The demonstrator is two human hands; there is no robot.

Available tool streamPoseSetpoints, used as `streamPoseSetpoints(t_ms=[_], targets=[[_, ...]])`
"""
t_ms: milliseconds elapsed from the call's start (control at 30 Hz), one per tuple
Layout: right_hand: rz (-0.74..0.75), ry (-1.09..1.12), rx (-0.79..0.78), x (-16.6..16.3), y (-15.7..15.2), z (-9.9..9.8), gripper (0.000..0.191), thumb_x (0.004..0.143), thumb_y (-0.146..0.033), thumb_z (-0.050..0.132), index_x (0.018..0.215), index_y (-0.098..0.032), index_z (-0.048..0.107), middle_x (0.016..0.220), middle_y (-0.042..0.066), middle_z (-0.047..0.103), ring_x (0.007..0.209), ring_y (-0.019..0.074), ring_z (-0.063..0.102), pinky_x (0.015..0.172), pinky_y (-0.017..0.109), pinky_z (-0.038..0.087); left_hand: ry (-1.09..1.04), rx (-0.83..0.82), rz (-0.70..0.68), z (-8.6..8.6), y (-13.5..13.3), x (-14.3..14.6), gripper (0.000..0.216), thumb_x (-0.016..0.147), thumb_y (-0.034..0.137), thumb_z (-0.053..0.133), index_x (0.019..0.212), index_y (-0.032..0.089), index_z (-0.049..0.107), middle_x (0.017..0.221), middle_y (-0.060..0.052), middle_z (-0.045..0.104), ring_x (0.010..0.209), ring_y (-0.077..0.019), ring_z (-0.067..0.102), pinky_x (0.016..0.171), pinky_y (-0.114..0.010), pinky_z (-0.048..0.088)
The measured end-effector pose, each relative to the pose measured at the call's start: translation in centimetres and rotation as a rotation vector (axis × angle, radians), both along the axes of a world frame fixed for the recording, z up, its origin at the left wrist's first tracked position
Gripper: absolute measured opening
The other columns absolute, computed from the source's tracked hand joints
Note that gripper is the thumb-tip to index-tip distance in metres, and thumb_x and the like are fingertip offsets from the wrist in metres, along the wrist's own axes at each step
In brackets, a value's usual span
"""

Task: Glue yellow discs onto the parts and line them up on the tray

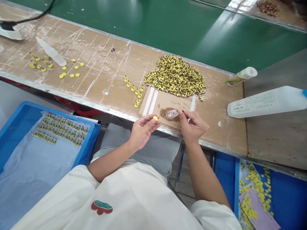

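Observation:
Between the thumb and fingertips of my left hand is a small round yellow disc, held just off the bench's front edge. My right hand is closed in a pinch beside a wet, whitish glue-like puddle on a taped cardboard sheet. What its fingertips hold is tiny and mostly hidden. Behind the sheet lies a large heap of small yellow-and-dark figures. To the left of the sheet, several figures on yellow discs stand on the bench.
More yellow discs and a white squeeze bottle lie on the left of the cardboard-covered bench. A large white bottle and a smaller tube are at right. Below are a blue tray with rows of figures and a blue bin with discs.

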State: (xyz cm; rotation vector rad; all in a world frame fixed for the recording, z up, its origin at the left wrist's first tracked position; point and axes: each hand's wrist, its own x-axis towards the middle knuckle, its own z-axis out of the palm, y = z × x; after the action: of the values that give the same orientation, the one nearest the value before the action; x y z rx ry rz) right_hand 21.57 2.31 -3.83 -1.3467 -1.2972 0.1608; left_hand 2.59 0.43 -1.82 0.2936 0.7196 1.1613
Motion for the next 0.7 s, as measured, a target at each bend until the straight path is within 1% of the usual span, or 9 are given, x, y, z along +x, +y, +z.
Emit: streamPoseSetpoints(t_ms=[167, 333, 467, 600, 700], targets=[[-0.005, -0.008, -0.017, 0.00, 0.08, 0.02, 0.012, 0.077, -0.029, 0.075, 0.086, -0.022, 0.075, 0.078, 0.001, 0.072, 0.068, 0.0156, 0.065, 0.068, 0.033, 0.056, 0.011, -0.006, -0.004, 0.18, -0.01, -0.04, 0.026, 0.072, 0.020, 0.078, 0.097, 0.016, 0.073, 0.098, -0.003, 0.073, 0.081, -0.0087, 0.069, 0.086, -0.024, 0.055], [-0.003, 0.001, 0.001, 0.03, 0.12, 0.06, 0.013, 0.077, -0.028, 0.075, 0.089, -0.022, 0.075, 0.079, 0.002, 0.072, 0.067, 0.0150, 0.065, 0.067, 0.032, 0.055, -0.001, -0.015, -0.005, 0.38, 0.02, -0.14, 0.024, 0.072, 0.019, 0.078, 0.095, 0.016, 0.073, 0.096, -0.003, 0.073, 0.080, -0.0080, 0.068, 0.085, -0.023, 0.055], [0.015, -0.014, -0.014, 0.03, 0.04, 0.05, 0.014, 0.077, -0.029, 0.075, 0.089, -0.021, 0.075, 0.080, 0.003, 0.073, 0.070, 0.0160, 0.066, 0.070, 0.033, 0.056, 0.007, -0.020, -0.007, 0.32, 0.05, -0.21, 0.025, 0.071, 0.020, 0.078, 0.096, 0.016, 0.073, 0.097, -0.003, 0.073, 0.080, -0.0083, 0.068, 0.086, -0.024, 0.054], [-0.005, -0.017, -0.033, -0.01, -0.01, 0.05, 0.015, 0.077, -0.032, 0.075, 0.088, -0.022, 0.075, 0.081, 0.003, 0.073, 0.069, 0.0159, 0.066, 0.069, 0.033, 0.056, 0.001, -0.021, -0.004, 0.33, 0.06, -0.27, 0.026, 0.072, 0.020, 0.078, 0.097, 0.016, 0.072, 0.097, -0.003, 0.072, 0.080, -0.0085, 0.068, 0.087, -0.025, 0.054], [-0.016, 0.014, -0.010, 0.06, -0.01, 0.06, 0.017, 0.078, -0.032, 0.074, 0.092, -0.023, 0.074, 0.080, 0.002, 0.073, 0.071, 0.0161, 0.066, 0.069, 0.033, 0.055, 0.001, -0.036, -0.004, 0.41, 0.09, -0.30, 0.027, 0.070, 0.021, 0.079, 0.096, 0.015, 0.073, 0.096, -0.003, 0.073, 0.079, -0.0088, 0.068, 0.088, -0.026, 0.054]])
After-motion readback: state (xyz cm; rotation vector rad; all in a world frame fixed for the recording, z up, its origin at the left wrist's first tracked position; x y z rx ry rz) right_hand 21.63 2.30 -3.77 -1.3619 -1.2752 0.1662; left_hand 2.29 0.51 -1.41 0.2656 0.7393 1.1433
